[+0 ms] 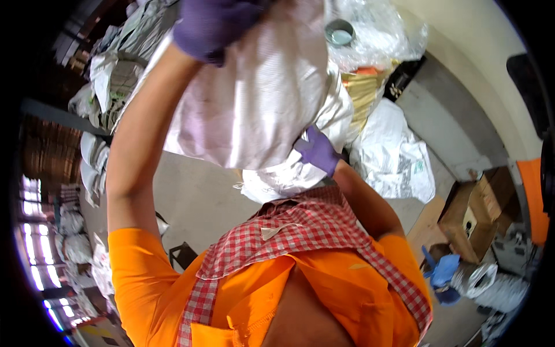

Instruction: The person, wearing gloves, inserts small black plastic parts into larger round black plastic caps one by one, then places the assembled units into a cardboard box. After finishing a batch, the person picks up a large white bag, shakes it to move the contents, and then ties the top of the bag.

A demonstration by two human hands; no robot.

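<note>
Head view: white woven sack [248, 110] held up in front of the wearer's chest, clear of the grey floor [199, 185]; its upper end runs out of view.

Left hand [217, 29], purple glove, raised at the sack's upper left side. Glove blurred and partly cut off; fingertips not visible, so closure and grip cannot be confirmed.

Right hand [321, 155], also gloved, low at the sack's right side. Thumb and fingers look closed, little gap, on a fold of frayed white fabric [277, 182]. Cannot tell whether this is the sack's own mouth or a second piece behind it.

Surroundings: clear plastic film [384, 29] beyond the sack to the right, with a round greenish object [340, 33] on it; yellow sack [364, 101] just below. Crumpled white bag [393, 153] on the floor, near its right-hand edge by the wall; open cardboard box [471, 220] lower down that same edge.

Handling (judgement): cloth soft and limp, folding freely; contents hidden, so weight uncertain, though the loose drape suggests a light load. Woven plastic probably slides a little under gloves. Tough rather than fragile, but the frayed edge could shed or pull threads. Best hold: a gathered fistful at each top corner, or a doubled fold of hem, rather than single loose strands.
</note>
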